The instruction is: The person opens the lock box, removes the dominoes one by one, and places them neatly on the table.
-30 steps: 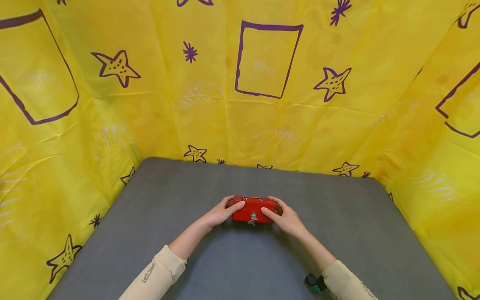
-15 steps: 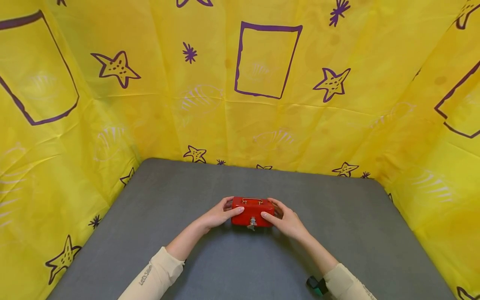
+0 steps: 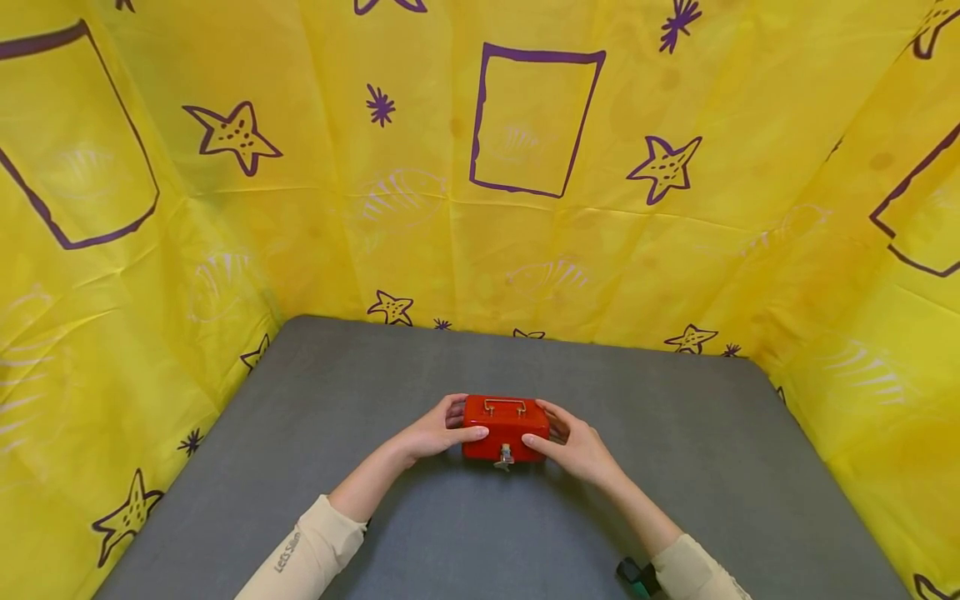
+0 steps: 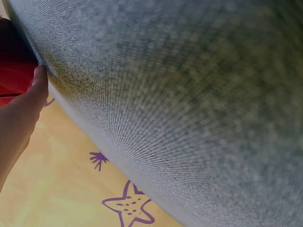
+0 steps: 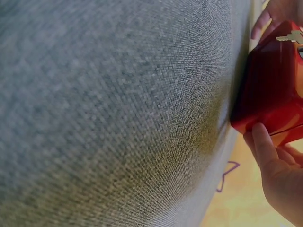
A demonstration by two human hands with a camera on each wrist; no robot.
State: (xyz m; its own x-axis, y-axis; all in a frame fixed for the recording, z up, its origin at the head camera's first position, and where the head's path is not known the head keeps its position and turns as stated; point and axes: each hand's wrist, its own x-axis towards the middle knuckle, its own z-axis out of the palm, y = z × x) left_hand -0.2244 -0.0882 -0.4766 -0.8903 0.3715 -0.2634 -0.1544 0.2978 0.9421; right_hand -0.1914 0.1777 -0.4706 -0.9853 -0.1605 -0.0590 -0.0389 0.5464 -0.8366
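A small red metal box [image 3: 502, 427] with a thin handle on its lid is held between two hands in the head view. Keys [image 3: 505, 457] hang at the lock on its front face. The left hand [image 3: 433, 431] grips the box's left end, thumb on the front and fingers behind; the right hand [image 3: 577, 443] grips the right end the same way. In the right wrist view the red box [image 5: 267, 90] shows a key [image 5: 289, 37] near its lock, and the right hand [image 5: 279, 175] holds a lower corner. The left wrist view shows the box [image 4: 14, 78] beside the left hand [image 4: 21, 118].
A dark grey padded table [image 3: 360, 367] lies under the hands. Yellow cloth [image 3: 420, 233] with purple stars and frames hangs behind it and along both sides. A dark strap [image 3: 636, 575] sits beside the right sleeve.
The box has tilted so that more of its lid and handle shows, and its front edge and keys sit slightly lower in the head view. Both hands have kept their grip.
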